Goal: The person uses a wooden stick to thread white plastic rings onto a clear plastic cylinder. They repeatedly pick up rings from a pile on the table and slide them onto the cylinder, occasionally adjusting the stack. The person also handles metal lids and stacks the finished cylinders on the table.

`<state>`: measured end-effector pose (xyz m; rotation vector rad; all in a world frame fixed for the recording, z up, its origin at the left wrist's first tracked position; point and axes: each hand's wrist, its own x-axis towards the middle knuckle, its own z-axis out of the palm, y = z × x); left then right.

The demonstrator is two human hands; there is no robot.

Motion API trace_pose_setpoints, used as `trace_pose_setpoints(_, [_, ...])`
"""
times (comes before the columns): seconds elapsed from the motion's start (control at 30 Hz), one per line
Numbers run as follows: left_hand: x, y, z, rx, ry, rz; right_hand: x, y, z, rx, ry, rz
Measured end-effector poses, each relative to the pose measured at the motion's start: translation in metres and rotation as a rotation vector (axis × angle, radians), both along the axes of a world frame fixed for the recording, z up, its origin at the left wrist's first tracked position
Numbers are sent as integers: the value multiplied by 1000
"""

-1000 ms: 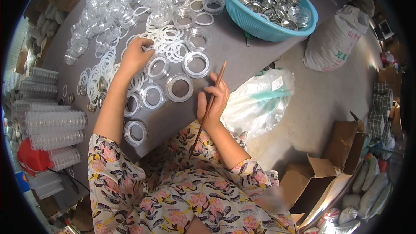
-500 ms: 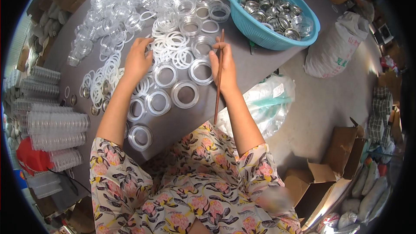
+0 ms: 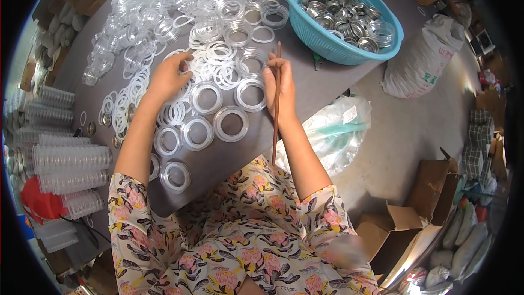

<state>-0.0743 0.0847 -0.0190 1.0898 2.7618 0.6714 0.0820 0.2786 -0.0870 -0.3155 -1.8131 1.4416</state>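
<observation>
My left hand [image 3: 169,80] hovers at the left side of a loose pile of flat white rings [image 3: 210,61], thumb and bent fingers apart, nothing visible between them. Upright in my closed right hand [image 3: 282,90] is a thin brown wooden stick [image 3: 277,109], its tip poking above my fingers. Several clear plastic ring-shaped lids [image 3: 230,124] with white rings in them lie flat nearer to me, one just left of my right hand. Behind the rings spreads a big heap of clear threaded plastic rings [image 3: 158,5].
A blue plastic basket [image 3: 333,43] of silver metal lids stands at the table's far right. Stacked clear rings [image 3: 71,158] and a red object [image 3: 43,199] are at the left. A clear plastic bag [image 3: 333,131], white sack [image 3: 420,63] and cardboard box [image 3: 404,218] are on the right.
My left hand has shifted slightly left and its fingers bend more. The right hand keeps the stick, almost unmoved. The whole view has drifted a little.
</observation>
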Motion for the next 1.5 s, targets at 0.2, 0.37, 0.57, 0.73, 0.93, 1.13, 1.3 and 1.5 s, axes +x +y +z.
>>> trace_pose_setpoints(0.2, [4, 1, -8, 192, 125, 40, -5, 0, -6, 14, 44, 5])
trace_pose_setpoints(0.37, [8, -11, -12, 379, 139, 180, -2, 3, -3, 84, -53, 6])
trace_pose_setpoints(0.57, [29, -49, 9, 698, -311, 405, -2, 43, 9, 282, -192, 138])
trace_pose_setpoints(0.73, [69, -95, 11, 895, -454, 486, 3, 63, 29, 503, -246, 303])
trace_pose_setpoints(0.93, [112, -145, -2, 1058, -324, 551, 8, 56, 32, 724, -190, 231])
trace_pose_setpoints(1.13, [165, -177, -18, 1118, -121, 588, 61, 31, 41, 733, 1, -92])
trace_pose_setpoints(1.3, [196, -170, -19, 1037, 117, 514, 117, -56, 52, 678, -40, 372])
trace_pose_setpoints(1.5, [216, -121, -8, 668, 374, 141, 116, -109, 27, 679, -96, 563])
